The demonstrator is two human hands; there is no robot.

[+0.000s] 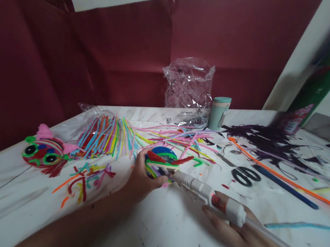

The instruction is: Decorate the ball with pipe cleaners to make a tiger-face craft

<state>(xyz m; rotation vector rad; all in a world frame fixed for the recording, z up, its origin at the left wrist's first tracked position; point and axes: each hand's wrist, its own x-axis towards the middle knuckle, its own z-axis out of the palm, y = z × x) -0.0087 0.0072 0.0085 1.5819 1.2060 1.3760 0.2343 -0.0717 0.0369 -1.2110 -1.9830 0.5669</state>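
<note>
My left hand [144, 174] grips a round craft piece [163, 154] wrapped in blue, green, red and purple pipe cleaners. Two fuzzy red strips stand out from its upper side. My right hand [227, 225] is closed around a white hot glue gun [195, 187], whose nozzle points left and meets or nearly meets the near side of the piece. A clear glue stick [284, 242] runs out of the gun's back end. Left of my hand lie short pipe cleaner cuttings [90, 178] in several colours.
A finished-looking pipe cleaner fish [44, 150] with googly eyes sits at left. Pipe cleaners [106, 135] spill from a clear bag. Behind stand a plastic bag [189, 85] and a green cup [219, 113]. Black scissors handles [246, 176], an orange pipe cleaner [284, 182] and dark purple strands [271, 144] lie right.
</note>
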